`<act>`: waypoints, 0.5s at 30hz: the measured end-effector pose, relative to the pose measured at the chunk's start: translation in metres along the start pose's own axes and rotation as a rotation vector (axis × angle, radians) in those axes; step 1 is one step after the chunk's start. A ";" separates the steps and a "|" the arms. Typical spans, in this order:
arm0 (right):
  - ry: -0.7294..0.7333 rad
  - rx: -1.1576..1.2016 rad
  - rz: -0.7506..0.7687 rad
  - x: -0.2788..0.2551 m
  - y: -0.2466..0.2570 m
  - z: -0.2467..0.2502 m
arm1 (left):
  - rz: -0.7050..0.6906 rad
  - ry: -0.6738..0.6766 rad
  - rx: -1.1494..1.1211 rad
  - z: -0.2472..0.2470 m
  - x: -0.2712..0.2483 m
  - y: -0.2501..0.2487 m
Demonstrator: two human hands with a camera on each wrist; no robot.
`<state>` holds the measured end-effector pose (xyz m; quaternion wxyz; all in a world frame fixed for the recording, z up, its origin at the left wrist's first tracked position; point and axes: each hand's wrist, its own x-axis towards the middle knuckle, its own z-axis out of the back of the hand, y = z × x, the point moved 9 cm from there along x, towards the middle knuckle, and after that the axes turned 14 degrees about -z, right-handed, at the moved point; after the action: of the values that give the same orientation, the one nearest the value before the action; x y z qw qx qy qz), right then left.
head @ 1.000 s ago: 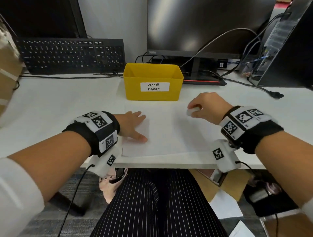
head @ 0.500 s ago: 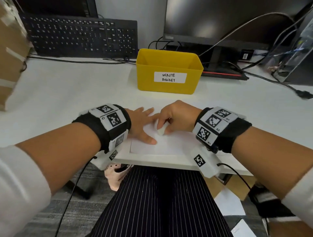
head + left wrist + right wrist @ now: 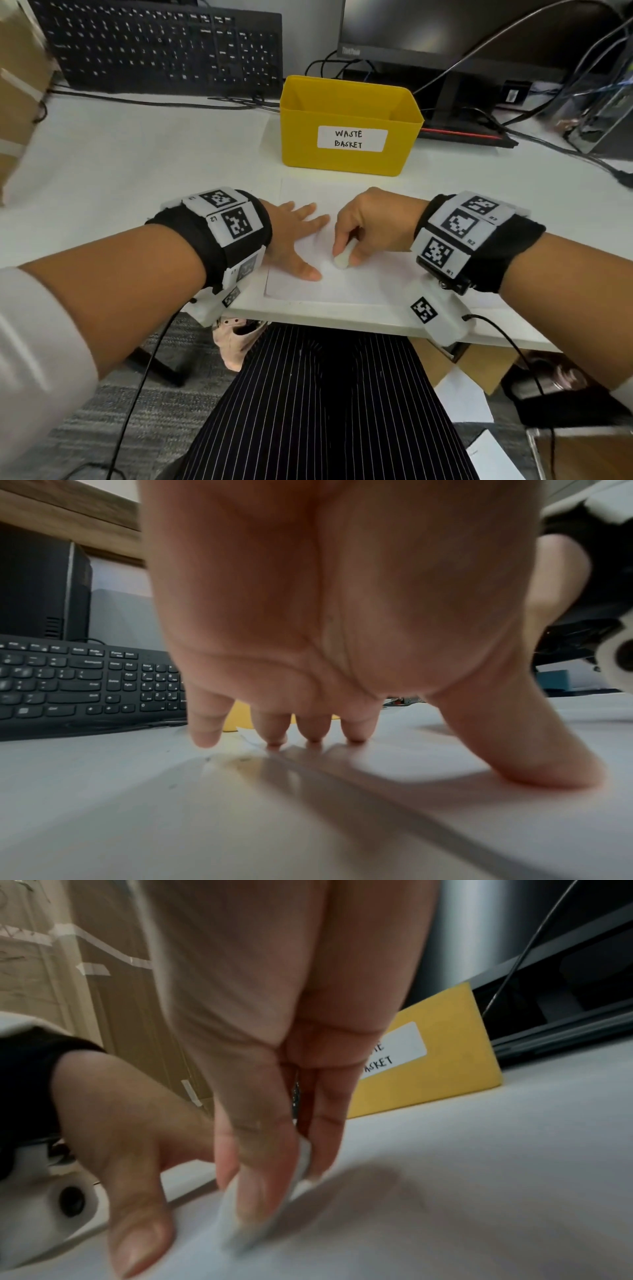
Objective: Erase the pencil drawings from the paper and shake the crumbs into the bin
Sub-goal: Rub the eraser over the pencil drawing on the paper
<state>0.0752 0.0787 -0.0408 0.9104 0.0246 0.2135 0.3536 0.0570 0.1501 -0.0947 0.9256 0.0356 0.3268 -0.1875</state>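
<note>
The fingers of the right hand [image 3: 373, 226] are curled down and pinch a small white eraser [image 3: 342, 259] between thumb and fingertips, its lower end pressed on the white sheet of paper [image 3: 363, 277]. In the right wrist view the eraser [image 3: 298, 1164] shows as a pale blurred block between the thumb and the other fingers [image 3: 325, 1123], its tip on the sheet.

Just to the left of those fingers, the left hand [image 3: 294, 240] lies flat on the paper, fingers straight and spread, thumb stretched out toward the eraser without touching it. The left wrist view shows the left hand [image 3: 325, 615] arched on its fingertips [image 3: 313, 729], which press on the sheet near its left edge, the thumb flat on the paper to the right.

The paper lies on the white table [image 3: 137, 164], its near edge close to the table's front edge. No pencil marks can be made out on it; the sheet looks plain white.

Beyond the fingers, close to the far edge of the paper, stands a yellow plastic bin [image 3: 349, 137] with a white label reading "WASTE BASKET". Farther off to the left of it stands a black keyboard [image 3: 164, 44], and behind the bin a dark monitor [image 3: 445, 31] with cables running to the right.
</note>
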 end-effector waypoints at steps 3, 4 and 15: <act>0.041 -0.040 -0.007 0.004 0.004 0.000 | -0.010 -0.015 -0.014 0.001 -0.003 -0.002; 0.023 -0.033 0.010 0.007 0.010 0.002 | -0.024 -0.022 -0.028 0.002 -0.004 -0.005; 0.056 -0.031 -0.031 0.007 -0.001 0.001 | -0.012 -0.012 -0.004 -0.001 -0.001 -0.001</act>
<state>0.0806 0.0821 -0.0430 0.9097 -0.0025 0.2339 0.3431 0.0557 0.1498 -0.0945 0.9264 0.0306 0.3219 -0.1928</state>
